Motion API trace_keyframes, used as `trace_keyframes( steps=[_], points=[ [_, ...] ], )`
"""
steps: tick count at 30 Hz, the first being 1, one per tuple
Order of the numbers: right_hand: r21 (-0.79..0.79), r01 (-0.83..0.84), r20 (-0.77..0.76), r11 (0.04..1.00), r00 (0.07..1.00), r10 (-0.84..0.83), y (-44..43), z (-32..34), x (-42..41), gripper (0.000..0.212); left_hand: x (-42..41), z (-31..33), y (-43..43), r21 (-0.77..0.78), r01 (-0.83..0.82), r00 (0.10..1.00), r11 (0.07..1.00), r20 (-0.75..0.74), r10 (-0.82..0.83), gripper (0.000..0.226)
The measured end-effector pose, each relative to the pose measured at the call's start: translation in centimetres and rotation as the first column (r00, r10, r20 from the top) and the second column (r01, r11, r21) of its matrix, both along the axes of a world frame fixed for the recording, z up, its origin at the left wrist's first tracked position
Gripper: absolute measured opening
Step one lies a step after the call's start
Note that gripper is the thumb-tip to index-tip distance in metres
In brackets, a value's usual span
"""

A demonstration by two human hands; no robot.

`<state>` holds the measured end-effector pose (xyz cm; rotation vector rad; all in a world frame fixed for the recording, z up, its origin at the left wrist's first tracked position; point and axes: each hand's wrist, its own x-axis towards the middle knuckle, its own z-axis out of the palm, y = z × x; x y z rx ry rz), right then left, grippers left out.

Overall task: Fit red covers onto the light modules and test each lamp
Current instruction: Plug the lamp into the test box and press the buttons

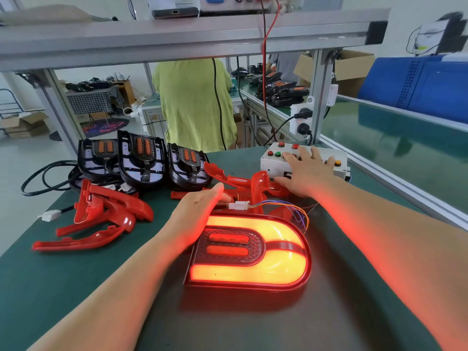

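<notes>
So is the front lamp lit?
On: the lamp glows orange-red across its U-shaped lens, tinting both forearms. Left hand pinches its connector; right hand rests on button box.

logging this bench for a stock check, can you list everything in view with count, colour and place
lit lamp: one, glowing red and orange, centre front of the table
light modules: three, black with orange strips, uncovered, back left
red covers: several loose, red, piled at left and behind the lamp
white connector: one, with coloured wires, just behind the lamp
loose connector: one, white, on a black cable at the left edge
button box: one, white with red, green and orange buttons, back right
table: one, dark green top
person: one, green top, standing beyond the table
blue crate: one, far right
left hand: fingertips at the white connector, grip unclear
right hand: fingers spread on the button box
</notes>
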<state>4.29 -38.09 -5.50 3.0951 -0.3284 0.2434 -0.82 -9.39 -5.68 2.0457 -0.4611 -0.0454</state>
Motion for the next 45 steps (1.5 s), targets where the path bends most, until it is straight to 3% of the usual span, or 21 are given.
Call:
trace_keyframes(
  steps=[25,45],
  points=[
    [-0.038,0.004,-0.022,0.999,1.000,-0.005,0.13,0.37,-0.32,0.081,-0.38,-0.07,-0.20,-0.071,-0.031,0.997,0.997,-0.069,0.026,0.057],
    [0.014,0.014,-0.018,1.000,1.000,-0.013,-0.14,0.07,0.24,0.083,-0.51,0.32,-0.10,-0.005,-0.019,0.999,1.000,-0.048,0.018,0.055]
  ],
)
